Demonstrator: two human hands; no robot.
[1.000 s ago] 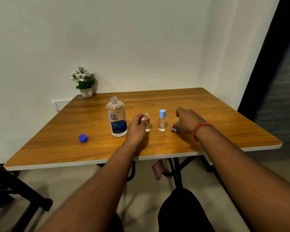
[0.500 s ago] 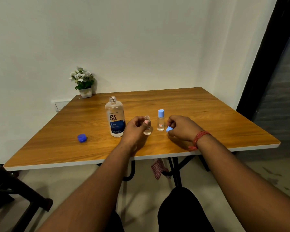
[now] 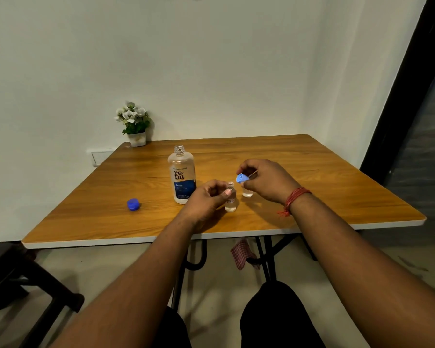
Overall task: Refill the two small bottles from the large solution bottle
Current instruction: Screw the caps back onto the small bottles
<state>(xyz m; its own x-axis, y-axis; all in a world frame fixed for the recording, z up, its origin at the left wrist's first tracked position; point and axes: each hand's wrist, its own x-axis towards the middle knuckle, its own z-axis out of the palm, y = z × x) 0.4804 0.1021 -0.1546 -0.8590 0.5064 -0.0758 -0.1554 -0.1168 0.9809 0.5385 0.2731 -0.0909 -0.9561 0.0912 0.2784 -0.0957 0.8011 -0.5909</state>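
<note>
The tall clear plastic solution bottle carries a label reading "re-nu" in dark letters, with "fresh" in white on its blue lower band; smaller print there is illegible.

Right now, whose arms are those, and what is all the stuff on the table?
Those are a person's own two arms. The camera sits on their head and looks down, so you see what they see.

On the wooden table stands a large solution bottle with its top off. Its dark blue cap lies off to the left. A little flower pot sits in the far corner.

The left hand holds one small open bottle steady on the table. The right hand pinches a light blue cap just above it. A second small bottle stands behind, partly hidden by that hand.
</note>
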